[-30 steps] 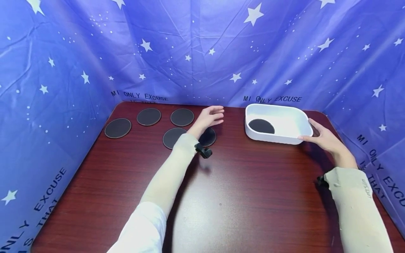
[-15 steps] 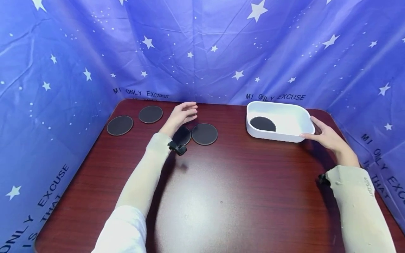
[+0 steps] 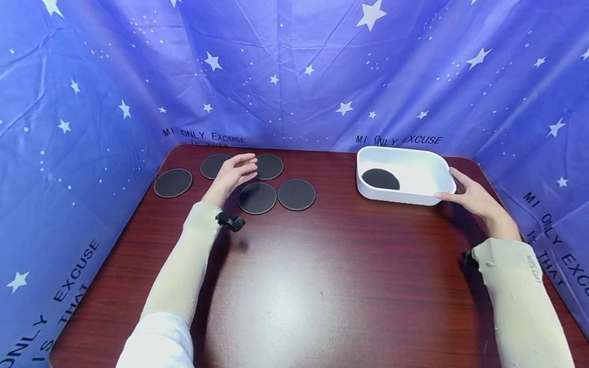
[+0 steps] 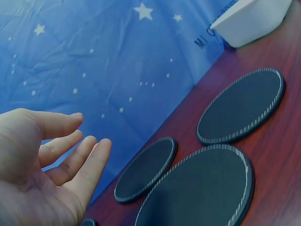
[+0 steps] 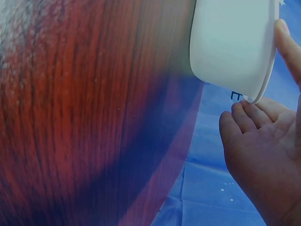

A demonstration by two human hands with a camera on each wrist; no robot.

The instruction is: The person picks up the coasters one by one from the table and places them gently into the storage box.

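Several round black discs with stitched rims lie on the table: one at the far left, one behind my left hand, one at the back, and two side by side in front. My left hand hovers above the back discs, holding nothing; in the left wrist view the hand has its fingers loosely bent and apart. A white oval-cornered tray holds one black disc. My right hand grips the tray's right end, thumb in front, fingers behind.
The dark red wooden table carries all of this. Blue cloth with white stars hangs behind the table and on both sides. The white tray stands near the back right edge.
My left hand has moved left, from above the rightmost table disc to near the back left discs, uncovering the discs it passed. My right hand keeps its grip on the tray.
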